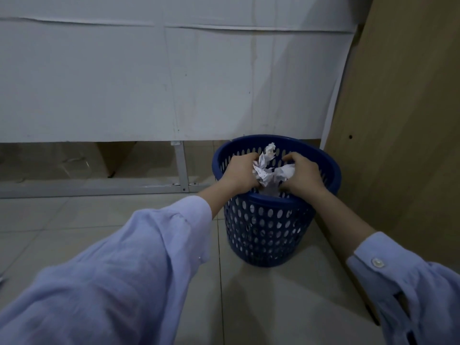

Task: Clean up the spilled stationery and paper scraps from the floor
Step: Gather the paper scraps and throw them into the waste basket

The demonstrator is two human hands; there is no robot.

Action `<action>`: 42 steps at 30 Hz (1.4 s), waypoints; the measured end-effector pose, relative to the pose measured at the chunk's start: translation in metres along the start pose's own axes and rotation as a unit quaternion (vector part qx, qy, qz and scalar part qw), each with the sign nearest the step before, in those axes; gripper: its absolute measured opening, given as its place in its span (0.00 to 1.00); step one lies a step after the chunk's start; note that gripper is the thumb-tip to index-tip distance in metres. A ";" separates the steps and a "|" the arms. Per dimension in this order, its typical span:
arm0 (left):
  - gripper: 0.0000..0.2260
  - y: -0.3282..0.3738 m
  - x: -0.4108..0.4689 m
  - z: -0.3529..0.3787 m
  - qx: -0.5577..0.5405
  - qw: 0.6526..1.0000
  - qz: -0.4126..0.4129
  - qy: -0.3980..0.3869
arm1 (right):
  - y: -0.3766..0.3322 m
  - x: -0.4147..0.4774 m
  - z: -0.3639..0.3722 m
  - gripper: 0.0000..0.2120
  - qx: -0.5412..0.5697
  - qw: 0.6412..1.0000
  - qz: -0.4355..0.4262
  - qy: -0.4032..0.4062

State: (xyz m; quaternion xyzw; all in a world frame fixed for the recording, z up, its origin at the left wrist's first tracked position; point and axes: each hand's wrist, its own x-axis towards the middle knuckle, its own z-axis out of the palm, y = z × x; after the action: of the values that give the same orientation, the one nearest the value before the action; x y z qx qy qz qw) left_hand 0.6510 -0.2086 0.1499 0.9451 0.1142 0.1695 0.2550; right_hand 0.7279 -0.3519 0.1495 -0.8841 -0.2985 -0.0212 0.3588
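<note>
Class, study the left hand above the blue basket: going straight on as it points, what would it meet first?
Probably the far inner wall of the blue basket; the left hand points down into it, gripping crumpled paper. Depth is unclear.

The crumpled paper (267, 170) hides the fingertips of the left hand (240, 173) and the right hand (305, 174). Its print is too small to read. The inside of the blue basket (286, 138) is mostly hidden.

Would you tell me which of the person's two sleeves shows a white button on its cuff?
The right sleeve, at the lower right: its cuff bears a white button, while the left sleeve shows none.
</note>
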 end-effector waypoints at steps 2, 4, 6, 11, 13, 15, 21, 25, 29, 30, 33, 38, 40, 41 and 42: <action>0.19 0.002 -0.002 -0.001 -0.017 1.000 -0.001 0.002 | 0.001 0.001 0.001 0.31 0.002 1.000 0.007 0.004; 0.24 0.003 -0.004 -0.002 -0.022 1.000 -0.005 0.000 | 0.001 0.001 0.001 0.35 -0.001 1.000 0.013 0.002; 0.27 0.002 -0.004 -0.002 -0.024 1.000 -0.011 -0.006 | 0.002 0.002 0.002 0.38 -0.008 1.000 0.016 -0.003; 0.34 0.004 -0.005 0.000 -0.005 1.000 -0.018 -0.006 | 0.006 0.002 0.004 0.35 0.000 1.000 0.005 0.013; 0.36 0.005 -0.005 0.001 0.006 1.000 -0.024 -0.005 | 0.006 0.002 0.005 0.31 -0.004 1.000 -0.001 0.028; 0.40 0.004 -0.004 0.002 0.023 0.999 -0.034 -0.011 | 0.005 0.001 0.006 0.28 -0.009 0.999 -0.006 0.041; 0.30 0.005 -0.008 0.003 0.032 0.999 -0.025 0.020 | 0.004 -0.005 0.004 0.17 0.000 0.997 -0.032 0.074; 0.17 0.006 -0.018 0.002 0.034 0.993 0.008 0.113 | 0.002 -0.006 0.003 0.11 -0.009 0.993 -0.051 0.111; 0.17 0.005 -0.029 -0.008 0.104 0.983 0.039 0.146 | -0.003 -0.005 0.003 0.10 -0.111 0.979 -0.091 0.143; 0.17 0.003 -0.033 -0.012 0.126 0.980 0.045 0.149 | -0.005 -0.005 0.004 0.10 -0.133 0.975 -0.100 0.147; 0.18 -0.009 -0.044 -0.031 0.175 0.970 0.054 0.162 | -0.018 -0.010 0.011 0.10 -0.141 0.971 -0.121 0.153; 0.18 -0.029 -0.063 -0.077 0.251 0.950 0.032 0.180 | -0.053 -0.012 0.025 0.11 -0.105 0.972 -0.147 0.153; 0.20 -0.039 -0.075 -0.100 0.283 0.941 0.013 0.186 | -0.076 -0.013 0.032 0.11 -0.085 0.972 -0.165 0.147; 0.21 -0.044 -0.083 -0.114 0.295 0.936 -0.001 0.192 | -0.090 -0.015 0.037 0.11 -0.071 0.971 -0.178 0.140; 0.21 -0.048 -0.092 -0.126 0.305 0.932 -0.014 0.197 | -0.104 -0.018 0.042 0.11 -0.055 0.971 -0.192 0.132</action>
State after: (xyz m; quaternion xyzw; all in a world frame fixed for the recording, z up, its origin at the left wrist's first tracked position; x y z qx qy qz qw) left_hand 0.5128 -0.1396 0.2035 0.9231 0.2220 0.3059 -0.0705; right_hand 0.6494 -0.2750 0.1788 -0.8178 -0.4112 -0.2230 0.3351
